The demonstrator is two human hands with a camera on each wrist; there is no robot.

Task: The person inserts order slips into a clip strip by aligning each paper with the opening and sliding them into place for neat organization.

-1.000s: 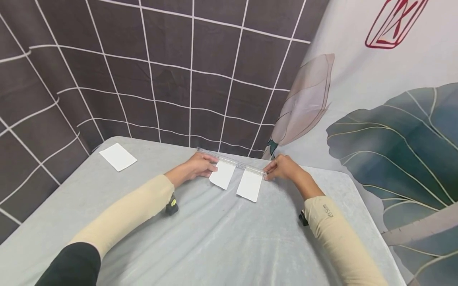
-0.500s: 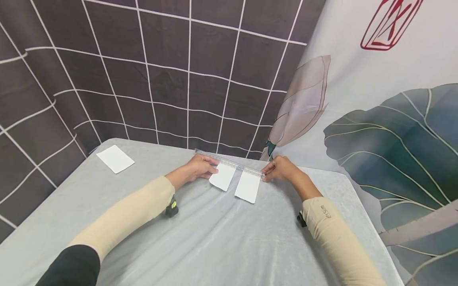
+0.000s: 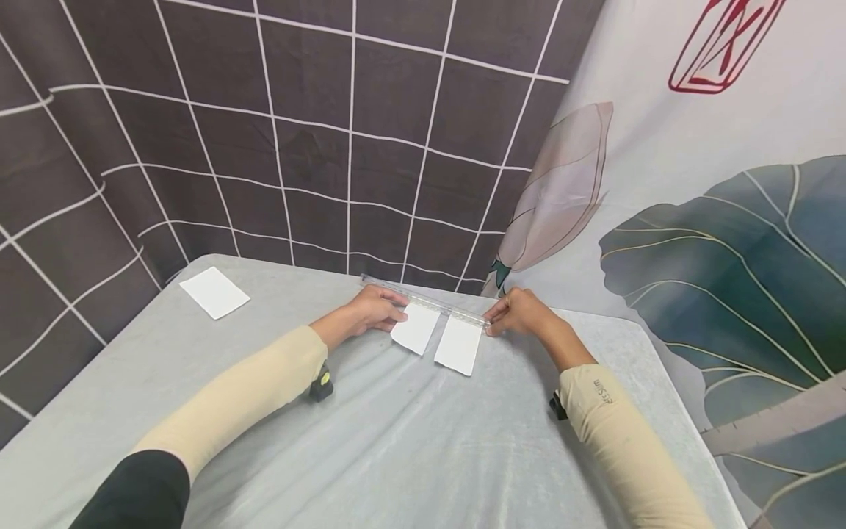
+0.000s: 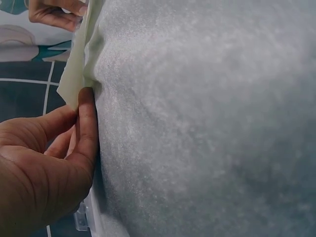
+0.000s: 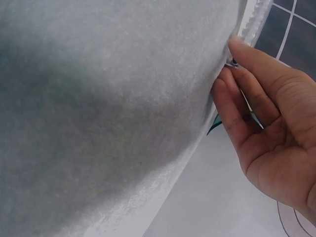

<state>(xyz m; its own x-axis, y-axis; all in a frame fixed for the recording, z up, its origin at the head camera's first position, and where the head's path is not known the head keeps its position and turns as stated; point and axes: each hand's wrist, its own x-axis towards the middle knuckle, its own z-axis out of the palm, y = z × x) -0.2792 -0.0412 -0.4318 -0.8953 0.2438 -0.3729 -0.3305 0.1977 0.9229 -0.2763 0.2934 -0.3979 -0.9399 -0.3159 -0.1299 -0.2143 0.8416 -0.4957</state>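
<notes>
A long clear plastic strip (image 3: 449, 310), ridged in the right wrist view, lies slantwise near the table's far edge. Two white paper pieces extend from it toward me: the left piece (image 3: 416, 329) and the right piece (image 3: 459, 347), each with an uneven near edge. My left hand (image 3: 372, 308) pinches the left piece at its left side, its upper fingers by the strip. In the left wrist view, thumb and finger meet at a corner of that paper (image 4: 74, 81). My right hand (image 3: 518, 312) holds the strip's right end between thumb and fingers, beside the right piece.
Another white paper piece (image 3: 214, 292) lies at the far left of the table, which has a wrinkled grey cloth (image 3: 396, 441). Behind the table hangs a dark gridded curtain (image 3: 317, 162). A white curtain with leaf prints (image 3: 727, 250) hangs at the right.
My left hand has shifted slightly right, and the left paper piece has slid along the strip toward the right piece. My right hand and the strip stay about where they were.
</notes>
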